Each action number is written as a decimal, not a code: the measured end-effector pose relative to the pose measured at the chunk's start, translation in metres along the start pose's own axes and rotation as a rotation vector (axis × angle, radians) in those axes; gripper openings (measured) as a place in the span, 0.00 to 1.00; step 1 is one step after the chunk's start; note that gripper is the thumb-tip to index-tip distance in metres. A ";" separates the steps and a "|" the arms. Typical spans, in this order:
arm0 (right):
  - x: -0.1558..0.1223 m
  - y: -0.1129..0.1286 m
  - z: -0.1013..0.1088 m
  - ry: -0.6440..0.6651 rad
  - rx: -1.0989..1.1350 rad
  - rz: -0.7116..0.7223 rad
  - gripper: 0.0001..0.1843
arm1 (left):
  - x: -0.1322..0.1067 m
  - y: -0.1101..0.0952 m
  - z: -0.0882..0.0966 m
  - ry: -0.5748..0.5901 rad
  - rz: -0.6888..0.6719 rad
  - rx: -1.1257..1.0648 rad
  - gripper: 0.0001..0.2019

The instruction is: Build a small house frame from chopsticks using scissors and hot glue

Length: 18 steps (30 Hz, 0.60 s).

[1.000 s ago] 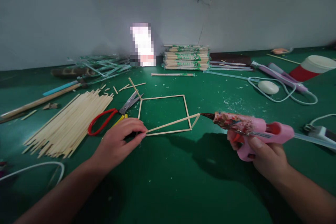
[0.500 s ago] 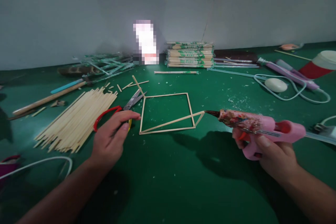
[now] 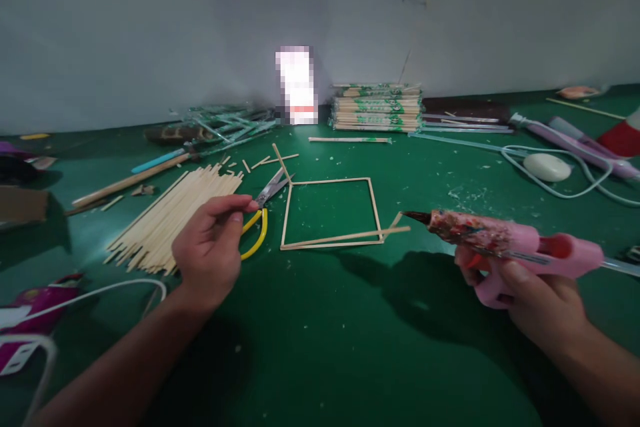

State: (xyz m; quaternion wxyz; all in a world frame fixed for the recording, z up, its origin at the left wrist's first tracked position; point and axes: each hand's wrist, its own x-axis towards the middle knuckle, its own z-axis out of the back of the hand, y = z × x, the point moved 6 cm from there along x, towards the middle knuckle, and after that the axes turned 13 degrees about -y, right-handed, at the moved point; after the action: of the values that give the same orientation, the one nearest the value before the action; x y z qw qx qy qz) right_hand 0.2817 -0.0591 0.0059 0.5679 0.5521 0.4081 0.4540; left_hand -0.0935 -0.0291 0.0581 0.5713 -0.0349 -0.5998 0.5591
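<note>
A rectangular frame of thin wooden sticks (image 3: 373, 203) lies on the green table, with a short stick rising at its far left corner. A loose-looking long stick (image 3: 350, 236) slants across its near side and sticks out past the right corner. My right hand (image 3: 537, 293) grips a pink hot glue gun (image 3: 515, 240), its dark nozzle at the tip of a short stick (image 3: 393, 225) standing by that corner. My left hand (image 3: 210, 247) is closed, fingertips together, above scissors (image 3: 264, 230) with yellow handle showing; anything inside the fingers is hidden.
A pile of bare wooden sticks (image 3: 175, 220) lies left, with cut bits behind it. Wrapped chopsticks (image 3: 377, 108) are stacked against the wall. A white cable loops around a pale oval object (image 3: 547, 167) at right. A purple device (image 3: 43, 307) with a white cord is near left.
The long stick's right end has dropped from near the nozzle toward the table. My left hand has drawn back leftward from the frame. The view has shifted left.
</note>
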 end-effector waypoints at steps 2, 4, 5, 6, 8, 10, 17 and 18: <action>0.000 -0.004 0.001 0.036 0.006 -0.001 0.19 | 0.002 -0.010 -0.002 0.012 -0.050 -0.017 0.10; 0.000 -0.005 0.000 0.052 0.007 -0.003 0.19 | 0.006 -0.026 -0.005 0.050 -0.133 -0.020 0.12; 0.000 -0.005 -0.001 0.042 0.007 -0.002 0.18 | 0.007 -0.038 -0.008 0.089 -0.213 -0.012 0.12; 0.000 -0.003 -0.001 0.019 0.011 0.002 0.18 | 0.006 -0.053 -0.013 0.145 -0.331 0.004 0.12; 0.000 0.001 -0.003 -0.038 0.027 0.006 0.17 | -0.005 -0.088 -0.029 0.321 -0.652 0.042 0.11; 0.000 0.007 -0.005 -0.076 0.054 0.003 0.17 | -0.021 -0.113 -0.052 0.555 -0.875 0.132 0.08; 0.002 0.019 -0.007 -0.087 0.090 0.064 0.17 | -0.053 -0.098 -0.124 1.120 -0.653 0.647 0.13; 0.002 0.019 -0.007 -0.088 0.093 0.068 0.17 | -0.055 -0.094 -0.129 1.132 -0.643 0.640 0.12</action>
State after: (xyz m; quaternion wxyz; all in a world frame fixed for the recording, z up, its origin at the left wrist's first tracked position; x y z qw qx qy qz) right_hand 0.2744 -0.0553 0.0244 0.5432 0.6110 0.3842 0.4289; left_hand 0.0753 -0.0203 0.0532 0.9126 0.0279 0.0003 0.4079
